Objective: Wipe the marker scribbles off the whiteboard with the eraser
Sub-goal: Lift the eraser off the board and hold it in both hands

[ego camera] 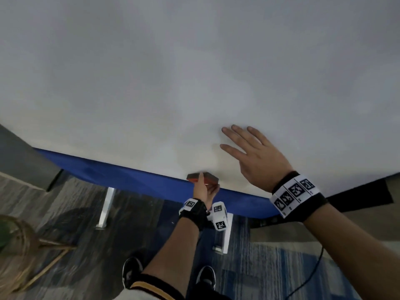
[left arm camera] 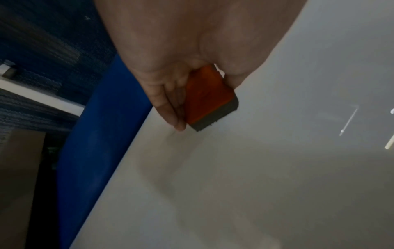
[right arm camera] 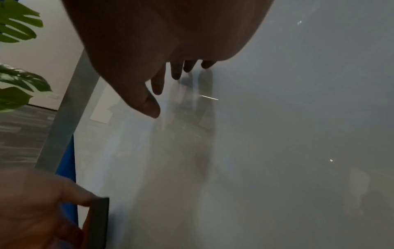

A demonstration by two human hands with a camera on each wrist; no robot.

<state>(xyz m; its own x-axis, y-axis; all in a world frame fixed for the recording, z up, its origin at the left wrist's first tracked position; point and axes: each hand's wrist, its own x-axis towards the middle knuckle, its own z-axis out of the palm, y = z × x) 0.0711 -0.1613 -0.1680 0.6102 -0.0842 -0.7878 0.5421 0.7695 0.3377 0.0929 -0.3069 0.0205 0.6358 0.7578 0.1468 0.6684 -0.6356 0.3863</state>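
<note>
Head view shows the left hand (ego camera: 203,191) gripping the orange eraser (ego camera: 202,178) against the whiteboard (ego camera: 194,83) at 6 o'clock, just above the blue frame (ego camera: 129,176). The right hand (ego camera: 255,156), fingers spread, braces the board at 4 o'clock. No scribbles are visible. Keeping the felt flat and finishing along the bottom edge looks best.

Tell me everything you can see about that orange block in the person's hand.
The eraser is a small rectangular block with an orange back and a dark grey felt pad. The left hand grips it by the sides, with the felt against the whiteboard close to its blue bottom edge.
</note>
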